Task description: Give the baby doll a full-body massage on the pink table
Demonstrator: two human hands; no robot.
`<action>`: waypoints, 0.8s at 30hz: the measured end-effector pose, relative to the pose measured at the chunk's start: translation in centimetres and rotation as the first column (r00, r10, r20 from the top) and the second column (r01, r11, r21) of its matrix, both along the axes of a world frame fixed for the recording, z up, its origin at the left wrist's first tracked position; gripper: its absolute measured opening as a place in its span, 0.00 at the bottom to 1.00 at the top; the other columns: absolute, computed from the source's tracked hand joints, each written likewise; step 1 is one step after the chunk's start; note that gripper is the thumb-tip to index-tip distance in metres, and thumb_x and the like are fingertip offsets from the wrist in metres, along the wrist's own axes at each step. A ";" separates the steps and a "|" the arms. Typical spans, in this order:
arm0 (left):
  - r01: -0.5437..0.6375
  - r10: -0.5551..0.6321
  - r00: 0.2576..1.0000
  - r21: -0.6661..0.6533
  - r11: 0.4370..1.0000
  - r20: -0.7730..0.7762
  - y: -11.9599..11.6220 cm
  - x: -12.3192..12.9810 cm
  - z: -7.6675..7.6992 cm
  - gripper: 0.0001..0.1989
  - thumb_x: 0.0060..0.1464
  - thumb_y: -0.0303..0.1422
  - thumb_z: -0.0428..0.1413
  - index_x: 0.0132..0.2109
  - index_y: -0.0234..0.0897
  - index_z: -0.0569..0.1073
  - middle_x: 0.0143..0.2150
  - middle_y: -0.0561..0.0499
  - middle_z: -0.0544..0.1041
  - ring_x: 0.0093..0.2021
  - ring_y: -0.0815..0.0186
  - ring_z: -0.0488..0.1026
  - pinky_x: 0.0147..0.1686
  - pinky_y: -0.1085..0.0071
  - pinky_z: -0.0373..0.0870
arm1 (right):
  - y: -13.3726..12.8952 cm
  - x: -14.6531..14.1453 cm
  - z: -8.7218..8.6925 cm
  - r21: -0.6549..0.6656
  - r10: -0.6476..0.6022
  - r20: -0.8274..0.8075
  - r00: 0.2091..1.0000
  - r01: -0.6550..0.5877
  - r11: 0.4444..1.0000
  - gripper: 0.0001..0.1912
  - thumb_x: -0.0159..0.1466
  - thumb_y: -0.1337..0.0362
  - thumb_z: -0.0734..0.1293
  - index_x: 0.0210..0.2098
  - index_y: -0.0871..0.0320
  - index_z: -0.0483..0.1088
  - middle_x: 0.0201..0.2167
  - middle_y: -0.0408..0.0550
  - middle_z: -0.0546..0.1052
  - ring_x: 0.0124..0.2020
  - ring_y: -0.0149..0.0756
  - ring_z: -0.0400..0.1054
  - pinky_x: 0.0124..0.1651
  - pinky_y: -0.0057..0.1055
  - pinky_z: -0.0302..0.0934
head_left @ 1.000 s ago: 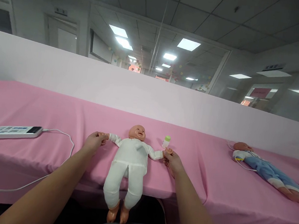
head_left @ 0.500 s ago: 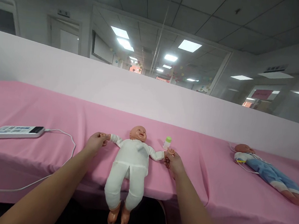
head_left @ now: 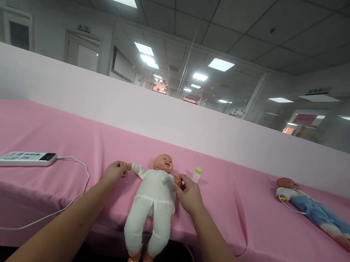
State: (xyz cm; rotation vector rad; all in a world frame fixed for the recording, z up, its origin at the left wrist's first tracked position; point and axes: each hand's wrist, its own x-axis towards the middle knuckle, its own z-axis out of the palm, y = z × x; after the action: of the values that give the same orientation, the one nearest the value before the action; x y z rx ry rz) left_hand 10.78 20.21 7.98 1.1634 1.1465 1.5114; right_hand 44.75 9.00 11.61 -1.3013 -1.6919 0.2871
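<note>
While the doll (head_left: 155, 195) lies face up on the pink cloth (head_left: 52, 135), its long axis runs away from the person: head toward the far partition (head_left: 194, 124), legs hanging over the near edge, feet pointing down. One doll arm stretches out sideways, and the left hand (head_left: 114, 172) pinches that wrist between closed fingers. The right hand (head_left: 188, 193) curls around the doll's other hand, folded in against the shoulder. A small green-capped bottle (head_left: 197, 174) stands just beyond the right hand, its label too small to read. Far left lies a white remote (head_left: 27, 159) with a cord (head_left: 74, 195); its markings look like blue buttons, perhaps. Well apart on the right lies a second doll (head_left: 313, 210) in blue.
</note>
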 end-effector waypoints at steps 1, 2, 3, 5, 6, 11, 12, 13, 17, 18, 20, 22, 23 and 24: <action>0.005 -0.005 1.000 0.006 1.000 -0.006 0.0 0.0 0.0 0.20 0.41 0.44 0.70 0.31 0.40 0.68 0.24 0.56 0.69 0.23 0.67 0.66 0.26 0.68 0.63 | -0.1 -0.6 0.0 0.019 0.011 0.055 0.998 -0.012 1.000 0.18 0.62 0.62 0.71 0.51 0.47 0.79 0.43 0.46 0.81 0.39 0.43 0.74 0.45 0.37 0.66; 0.007 -0.007 1.000 0.012 1.000 -0.009 0.0 0.0 0.0 0.20 0.41 0.44 0.70 0.31 0.41 0.68 0.24 0.56 0.69 0.23 0.66 0.66 0.26 0.68 0.63 | -0.1 -1.0 0.0 0.031 0.016 0.097 0.995 -0.019 0.999 0.19 0.62 0.63 0.71 0.53 0.47 0.78 0.46 0.47 0.81 0.43 0.45 0.74 0.48 0.39 0.66; 0.006 -0.005 1.000 0.015 1.000 -0.009 0.1 0.0 0.0 0.20 0.41 0.44 0.70 0.31 0.41 0.68 0.24 0.56 0.69 0.23 0.66 0.66 0.26 0.68 0.63 | -0.1 -1.4 -0.1 0.036 0.019 0.129 0.992 -0.024 0.999 0.21 0.62 0.64 0.71 0.55 0.47 0.77 0.49 0.47 0.81 0.47 0.46 0.74 0.51 0.40 0.66; -0.002 0.002 1.000 0.016 1.000 -0.006 0.1 0.0 0.0 0.19 0.41 0.43 0.70 0.31 0.41 0.69 0.24 0.55 0.70 0.23 0.66 0.67 0.26 0.67 0.64 | 0.0 -2.0 -0.2 0.035 0.026 0.168 0.985 -0.032 0.999 0.23 0.63 0.65 0.70 0.58 0.48 0.76 0.52 0.49 0.80 0.50 0.48 0.73 0.53 0.41 0.65; -0.005 0.005 1.000 0.016 1.000 -0.003 0.1 0.0 0.0 0.19 0.41 0.42 0.70 0.31 0.40 0.69 0.24 0.55 0.70 0.23 0.66 0.67 0.26 0.67 0.64 | 0.1 -2.1 -0.3 0.033 0.027 0.180 0.983 -0.034 0.999 0.23 0.63 0.65 0.70 0.58 0.49 0.76 0.52 0.49 0.80 0.51 0.48 0.73 0.54 0.41 0.65; -0.001 0.001 1.000 0.016 1.000 -0.008 -0.1 0.0 0.1 0.19 0.41 0.42 0.70 0.32 0.40 0.69 0.24 0.55 0.70 0.24 0.66 0.67 0.26 0.68 0.65 | 0.0 -2.3 -0.2 0.028 0.021 0.213 0.977 -0.028 0.999 0.22 0.64 0.64 0.69 0.58 0.49 0.75 0.51 0.48 0.80 0.51 0.46 0.74 0.53 0.40 0.66; -0.003 0.003 1.000 0.013 1.000 -0.012 -0.1 0.0 0.1 0.19 0.42 0.43 0.70 0.32 0.40 0.69 0.24 0.55 0.70 0.24 0.66 0.67 0.26 0.68 0.65 | -0.2 -2.3 -0.1 0.028 0.019 0.221 0.975 -0.026 0.999 0.22 0.65 0.65 0.69 0.58 0.49 0.75 0.52 0.48 0.80 0.51 0.46 0.74 0.53 0.39 0.66; -0.006 0.006 1.000 0.011 1.000 -0.016 -0.2 0.0 0.1 0.19 0.42 0.43 0.70 0.32 0.40 0.69 0.24 0.55 0.70 0.24 0.66 0.67 0.26 0.69 0.65 | -0.3 -2.4 0.0 0.028 0.017 0.232 0.973 -0.024 0.999 0.22 0.65 0.65 0.69 0.58 0.49 0.75 0.52 0.48 0.80 0.51 0.45 0.74 0.53 0.39 0.66; -0.016 0.017 0.999 0.014 1.000 -0.033 -0.3 0.2 0.2 0.20 0.42 0.45 0.69 0.32 0.40 0.68 0.24 0.56 0.69 0.24 0.67 0.67 0.27 0.69 0.66 | -0.9 -2.7 0.3 0.044 0.006 0.296 0.955 -0.020 0.999 0.19 0.67 0.65 0.68 0.56 0.50 0.76 0.49 0.47 0.80 0.48 0.42 0.74 0.51 0.36 0.65; -0.017 0.017 0.999 0.015 1.000 -0.036 -0.3 0.2 0.2 0.20 0.42 0.45 0.69 0.32 0.40 0.68 0.24 0.56 0.69 0.24 0.67 0.67 0.27 0.69 0.66 | -0.9 -2.8 0.3 0.055 0.008 0.323 0.947 -0.027 0.998 0.18 0.67 0.64 0.68 0.56 0.50 0.77 0.48 0.48 0.80 0.47 0.42 0.74 0.50 0.35 0.65; -0.014 0.015 0.999 0.015 1.000 -0.039 -0.3 0.2 0.2 0.20 0.42 0.45 0.69 0.32 0.40 0.68 0.24 0.56 0.69 0.24 0.67 0.67 0.26 0.69 0.66 | -1.0 -3.0 0.1 0.076 0.011 0.378 0.926 -0.043 0.996 0.16 0.69 0.64 0.67 0.55 0.50 0.77 0.47 0.48 0.80 0.48 0.42 0.73 0.51 0.35 0.64; -0.013 0.013 0.999 0.015 1.000 -0.038 -0.2 0.1 0.2 0.21 0.42 0.45 0.69 0.31 0.40 0.67 0.24 0.56 0.69 0.24 0.67 0.66 0.26 0.69 0.65 | -0.9 -3.2 -0.1 0.081 0.010 0.427 0.904 -0.050 0.995 0.17 0.68 0.65 0.67 0.56 0.50 0.77 0.48 0.48 0.80 0.49 0.42 0.73 0.53 0.35 0.64; -0.013 0.014 0.999 0.015 1.000 -0.038 -0.2 0.1 0.2 0.21 0.42 0.46 0.69 0.31 0.40 0.67 0.24 0.56 0.68 0.24 0.67 0.66 0.26 0.69 0.65 | -0.8 -3.3 -0.1 0.076 0.011 0.452 0.892 -0.051 0.996 0.18 0.68 0.66 0.68 0.56 0.50 0.77 0.48 0.48 0.80 0.50 0.43 0.72 0.54 0.35 0.63; -0.013 0.013 0.999 0.014 1.000 -0.037 -0.2 0.1 0.1 0.21 0.42 0.46 0.69 0.31 0.40 0.67 0.24 0.56 0.68 0.23 0.67 0.66 0.25 0.69 0.65 | -0.8 -3.3 -0.2 0.070 0.011 0.478 0.878 -0.051 0.996 0.19 0.67 0.68 0.68 0.56 0.49 0.77 0.49 0.48 0.80 0.51 0.43 0.72 0.55 0.35 0.62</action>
State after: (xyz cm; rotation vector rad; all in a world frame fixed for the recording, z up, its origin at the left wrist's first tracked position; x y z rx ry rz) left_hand 10.92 19.99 8.12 1.2003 1.1722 1.5151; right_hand 41.41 8.21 11.41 -1.3587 -2.1139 -0.0988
